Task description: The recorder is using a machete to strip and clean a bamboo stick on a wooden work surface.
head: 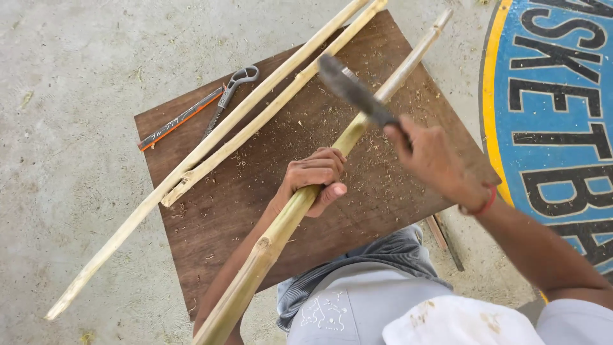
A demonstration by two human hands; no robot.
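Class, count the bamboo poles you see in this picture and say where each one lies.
3. One bamboo pole is gripped in the left hand while the right hand holds a knife to it. Two more lie side by side across the brown board.

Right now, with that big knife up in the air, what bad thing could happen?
1. The left hand grips the bamboo pole just below the raised knife in the right hand; a slip could cut the fingers.
2. The pole lies slanted across the wooden board and might roll or skid when struck.
3. Shavings litter the board and could fly up.
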